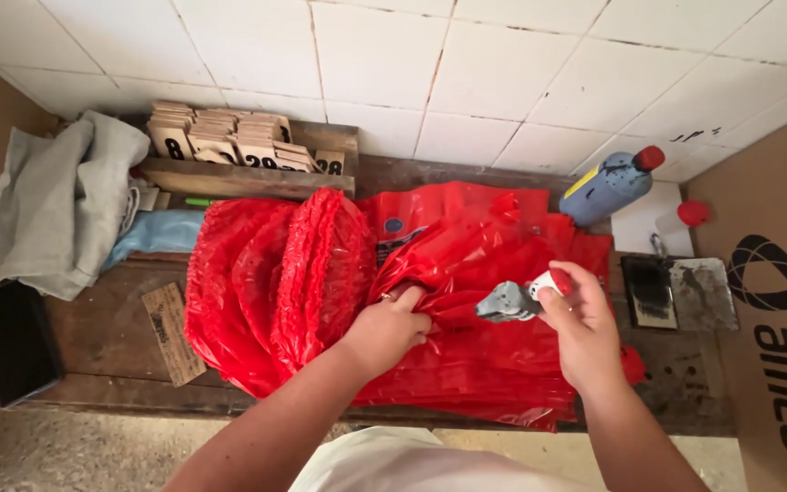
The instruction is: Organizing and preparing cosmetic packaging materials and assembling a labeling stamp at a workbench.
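Wooden bench against a white tiled wall, both hands at work on red plastic bags.

Red plastic bags (466,264) lie stacked across the bench (102,337), some bunched upright at left. Left hand (386,330) presses on the stack, fingers clenched into a fold of plastic. Right hand (580,323) grips a small grey stamp with a red cap (514,299) just above the bags. Beyond: blue ink bottle (610,185), ink pad (649,292), numbered wooden tags (220,138), grey cloth (61,200).

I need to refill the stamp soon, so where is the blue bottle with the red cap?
In the head view, the blue bottle lies tilted at the bench's far right, against the tiled wall, just behind the red plastic bags.
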